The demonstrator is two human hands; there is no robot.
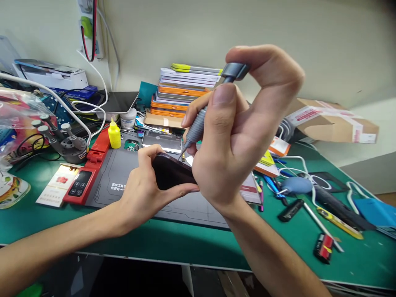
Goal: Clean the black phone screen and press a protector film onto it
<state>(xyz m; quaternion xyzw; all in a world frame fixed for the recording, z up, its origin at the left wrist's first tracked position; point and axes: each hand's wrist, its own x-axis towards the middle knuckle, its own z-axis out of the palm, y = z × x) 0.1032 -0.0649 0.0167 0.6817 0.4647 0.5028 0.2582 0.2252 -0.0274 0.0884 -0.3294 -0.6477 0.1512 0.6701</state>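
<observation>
My left hand [139, 187] grips a dark smartphone [170, 172] by its left end, thumb along the lower side and fingers bent over the top. The phone is tilted up above the grey work mat [185, 210]. In my right hand [244, 123] is a grey precision screwdriver [197, 126], slanting down to the left. Thumb and fingers close round its ribbed shaft, and the index finger presses on its end cap. The screwdriver's tip meets the phone's upper edge. Whether it sits in a screw is too small to tell. The right hand covers the phone's right end.
Behind the mat stand a yellow bottle [114, 135], another phone [161, 141] and stacked orange and grey cases [182, 88]. To the left are a screwdriver stand [72, 148] and a cigarette box [57, 185]. A blue air blower [297, 185] and yellow cutter [339, 222] lie right.
</observation>
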